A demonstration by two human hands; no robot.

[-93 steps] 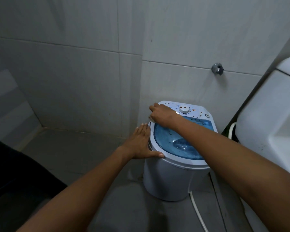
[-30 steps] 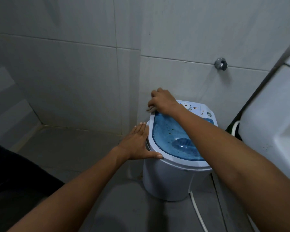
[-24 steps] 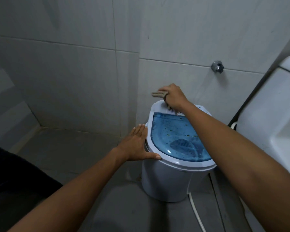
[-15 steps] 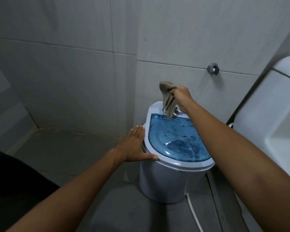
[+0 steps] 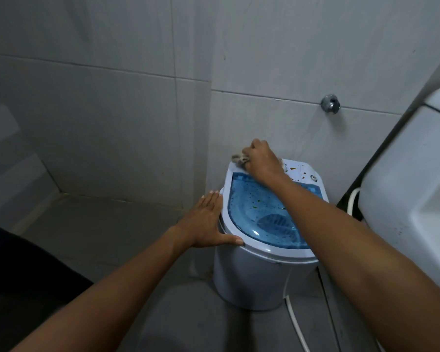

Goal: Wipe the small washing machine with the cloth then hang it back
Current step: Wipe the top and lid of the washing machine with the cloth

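Sitting on grey floor in tiled corner: small washing machine, blue lid speckled. Pressing cloth onto rear left of top; right hand clenched around it, cloth bunching out past fingers. Left hand lying flat, fingers released, bracing left rim.

White washing machine, speckled translucent blue lid, beige cloth.

Both bare arms extend forward. Left hand: open, palm flat, fingers together, thumb spread to the right. Right hand: farther out, knuckles up, fingers curled closed in a grip.
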